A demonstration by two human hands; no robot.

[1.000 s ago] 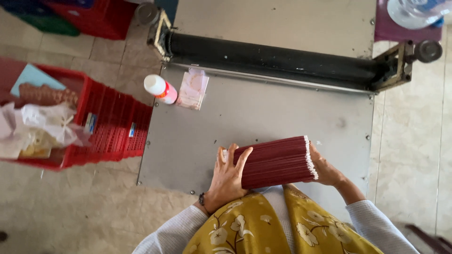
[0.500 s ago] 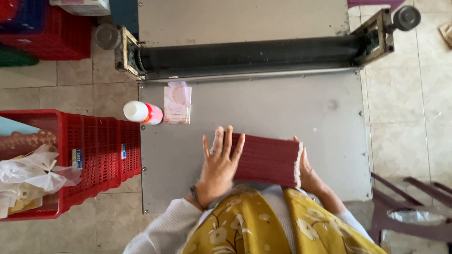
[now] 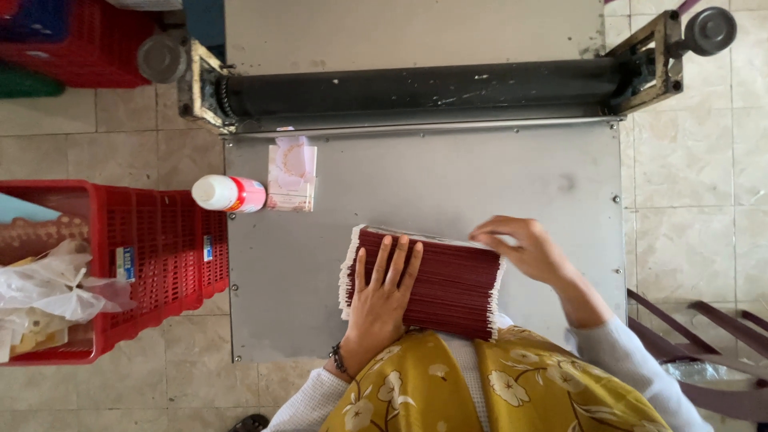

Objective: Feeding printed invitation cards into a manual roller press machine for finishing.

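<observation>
While yellow floral garment fills near edge, left hand [image 3: 382, 300] lies flat, fingers spread, atop bundle of dark red sticks [image 3: 448, 280] on grey metal desk [image 3: 448, 184]. Right hand [image 3: 524, 248] cups bundle's right end, fingers curled loosely over far corner. Further left: white bottle with red label [image 3: 228, 194] on its side, small pink packet [image 3: 291, 174] beside it. Beyond: black roller [image 3: 416, 92]. Red crate [image 3: 152, 256] on floor, left.

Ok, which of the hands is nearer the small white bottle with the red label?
Left. The left hand lies flat on the dark red stick bundle, below-right of the bottle; the right hand is at the bundle's far end.
</observation>
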